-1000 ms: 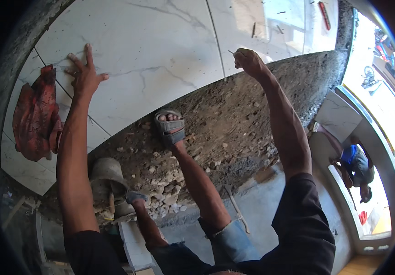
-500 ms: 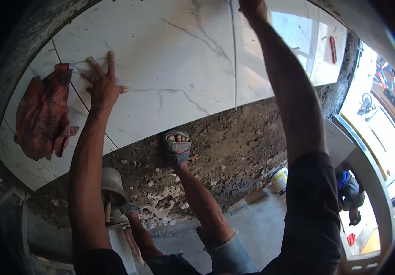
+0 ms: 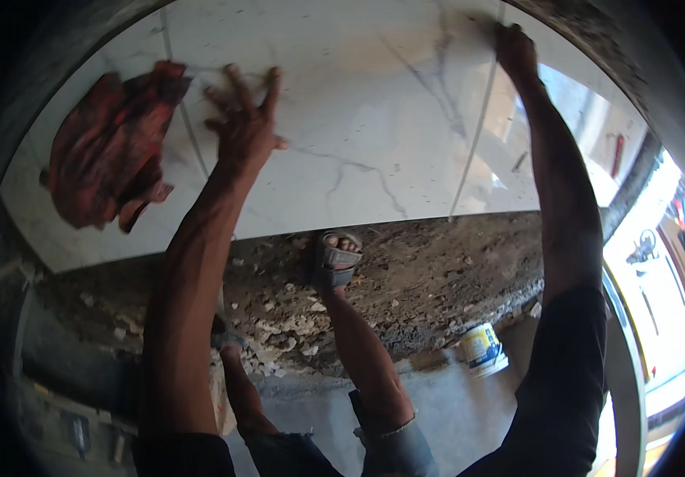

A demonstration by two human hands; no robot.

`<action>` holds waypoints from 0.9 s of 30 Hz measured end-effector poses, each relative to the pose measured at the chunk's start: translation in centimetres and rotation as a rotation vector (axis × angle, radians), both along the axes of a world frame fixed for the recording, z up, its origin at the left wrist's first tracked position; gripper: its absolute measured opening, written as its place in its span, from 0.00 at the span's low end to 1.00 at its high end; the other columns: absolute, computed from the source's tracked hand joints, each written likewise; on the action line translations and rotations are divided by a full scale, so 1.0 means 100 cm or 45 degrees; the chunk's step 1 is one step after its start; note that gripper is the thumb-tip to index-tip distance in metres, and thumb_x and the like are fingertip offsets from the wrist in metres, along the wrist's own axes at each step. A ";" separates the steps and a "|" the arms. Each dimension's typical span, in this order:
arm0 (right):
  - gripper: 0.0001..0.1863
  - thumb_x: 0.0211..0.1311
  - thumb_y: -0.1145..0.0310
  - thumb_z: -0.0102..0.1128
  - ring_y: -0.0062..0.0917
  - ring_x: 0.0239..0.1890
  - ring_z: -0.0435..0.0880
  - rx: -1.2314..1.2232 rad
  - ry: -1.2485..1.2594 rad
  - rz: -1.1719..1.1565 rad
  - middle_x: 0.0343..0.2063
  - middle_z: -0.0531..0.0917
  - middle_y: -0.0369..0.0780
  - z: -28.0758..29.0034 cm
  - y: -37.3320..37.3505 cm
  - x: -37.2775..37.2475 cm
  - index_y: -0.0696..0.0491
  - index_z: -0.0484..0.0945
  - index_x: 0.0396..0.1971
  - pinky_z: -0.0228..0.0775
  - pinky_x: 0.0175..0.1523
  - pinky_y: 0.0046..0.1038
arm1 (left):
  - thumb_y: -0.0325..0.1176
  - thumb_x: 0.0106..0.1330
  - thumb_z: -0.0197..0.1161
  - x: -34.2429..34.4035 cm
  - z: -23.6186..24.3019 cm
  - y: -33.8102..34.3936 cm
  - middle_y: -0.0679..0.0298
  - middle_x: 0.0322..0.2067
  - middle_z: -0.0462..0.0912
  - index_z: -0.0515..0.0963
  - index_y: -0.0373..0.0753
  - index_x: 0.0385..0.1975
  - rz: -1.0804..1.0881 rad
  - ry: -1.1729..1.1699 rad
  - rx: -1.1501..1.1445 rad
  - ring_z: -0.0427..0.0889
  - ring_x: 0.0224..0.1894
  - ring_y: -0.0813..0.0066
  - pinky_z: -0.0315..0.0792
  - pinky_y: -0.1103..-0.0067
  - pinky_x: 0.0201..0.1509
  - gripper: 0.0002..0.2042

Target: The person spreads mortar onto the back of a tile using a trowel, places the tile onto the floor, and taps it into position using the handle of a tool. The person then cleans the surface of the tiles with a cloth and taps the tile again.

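My left hand (image 3: pixel 245 127) lies on a large white marble-patterned tile (image 3: pixel 358 119), its fingers spread and nothing in it. To its left, a crumpled red and dark patterned cloth (image 3: pixel 112 155) rests on the tiles, apart from the hand. At the far right, my right hand (image 3: pixel 520 57) is closed near the joint between two tiles. A dark smear shows beside its fingers; whatever it grips is too blurred to name. Small dark specks dot the tile surface.
A red slim tool (image 3: pixel 617 155) lies on the right-hand tile. Along the tiles' near edge runs bare soil with rubble (image 3: pixel 422 262), where my sandalled foot (image 3: pixel 338 258) stands. A yellow and white bucket (image 3: pixel 484 350) sits near my right arm. A rough wall borders the far side.
The view has shifted, so the tiles and cloth sit differently in it. My right hand, partly cut off at the top before, now shows fully. My left hand stays spread on the tile.
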State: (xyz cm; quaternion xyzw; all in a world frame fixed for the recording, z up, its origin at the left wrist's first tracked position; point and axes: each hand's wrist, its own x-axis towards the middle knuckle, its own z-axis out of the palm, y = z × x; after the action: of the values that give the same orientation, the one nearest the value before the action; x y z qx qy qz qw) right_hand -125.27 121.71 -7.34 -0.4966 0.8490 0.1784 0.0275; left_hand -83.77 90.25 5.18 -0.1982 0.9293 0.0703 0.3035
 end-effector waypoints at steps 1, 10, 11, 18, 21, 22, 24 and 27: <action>0.12 0.68 0.63 0.43 0.41 0.26 0.82 -0.013 -0.157 -0.170 0.24 0.78 0.47 -0.005 -0.002 -0.008 0.48 0.74 0.45 0.77 0.32 0.42 | 0.52 0.40 0.78 0.004 -0.001 -0.001 0.30 0.67 0.32 0.39 0.63 0.71 0.015 0.039 0.008 0.46 0.60 0.09 0.72 0.37 0.40 0.59; 0.09 0.57 0.72 0.58 0.22 0.18 0.72 -0.477 -1.190 -0.861 0.15 0.74 0.43 -0.007 0.011 0.025 0.55 0.72 0.19 0.67 0.23 0.27 | 0.53 0.36 0.79 0.023 -0.007 -0.004 0.27 0.66 0.33 0.47 0.60 0.71 0.030 0.025 0.058 0.41 0.59 0.07 0.62 0.28 0.42 0.59; 0.07 0.55 0.73 0.57 0.27 0.19 0.75 -0.068 -0.737 -0.127 0.17 0.77 0.43 -0.018 0.032 -0.019 0.54 0.73 0.19 0.69 0.25 0.31 | 0.53 0.36 0.79 0.015 -0.011 0.003 0.28 0.66 0.33 0.48 0.60 0.70 0.068 0.080 0.108 0.41 0.60 0.07 0.61 0.28 0.43 0.58; 0.14 0.64 0.55 0.53 0.35 0.25 0.83 0.086 -0.009 0.215 0.25 0.85 0.40 -0.033 0.088 -0.133 0.46 0.84 0.35 0.76 0.32 0.35 | 0.51 0.31 0.81 -0.009 -0.020 0.019 0.31 0.67 0.31 0.50 0.62 0.70 0.224 0.360 0.154 0.37 0.62 0.10 0.56 0.24 0.44 0.60; 0.09 0.60 0.63 0.60 0.25 0.25 0.80 -0.329 -0.857 -0.731 0.26 0.82 0.36 -0.043 0.064 -0.045 0.52 0.82 0.33 0.74 0.30 0.27 | 0.50 0.26 0.82 0.001 -0.029 0.022 0.36 0.69 0.28 0.48 0.65 0.70 0.205 0.234 0.175 0.33 0.63 0.12 0.56 0.24 0.44 0.64; 0.08 0.59 0.66 0.62 0.22 0.26 0.79 -0.672 -1.209 -1.301 0.27 0.82 0.35 -0.036 0.038 -0.020 0.54 0.82 0.32 0.74 0.30 0.25 | 0.51 0.26 0.82 0.011 -0.028 0.013 0.35 0.68 0.29 0.47 0.64 0.70 0.173 0.234 0.137 0.35 0.63 0.11 0.60 0.25 0.41 0.64; 0.07 0.58 0.69 0.63 0.18 0.21 0.74 -0.886 -1.404 -1.813 0.22 0.78 0.34 -0.002 -0.042 0.073 0.57 0.79 0.25 0.68 0.24 0.22 | 0.52 0.33 0.80 0.040 -0.010 -0.015 0.32 0.68 0.28 0.42 0.65 0.71 0.040 0.045 -0.035 0.43 0.60 0.09 0.67 0.31 0.38 0.62; 0.12 0.58 0.71 0.62 0.16 0.14 0.66 -0.995 -1.322 -1.508 0.15 0.73 0.33 0.025 0.008 -0.021 0.55 0.75 0.16 0.56 0.19 0.22 | 0.52 0.40 0.77 -0.007 -0.008 0.017 0.32 0.68 0.30 0.39 0.61 0.71 0.028 0.102 0.047 0.44 0.60 0.09 0.70 0.35 0.41 0.60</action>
State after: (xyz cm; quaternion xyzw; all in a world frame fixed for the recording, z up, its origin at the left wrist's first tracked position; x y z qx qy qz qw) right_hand -127.35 122.50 -4.88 0.0333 0.8477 -0.4170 0.3264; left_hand -84.46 91.97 4.40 -0.1999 0.9370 0.0988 0.2689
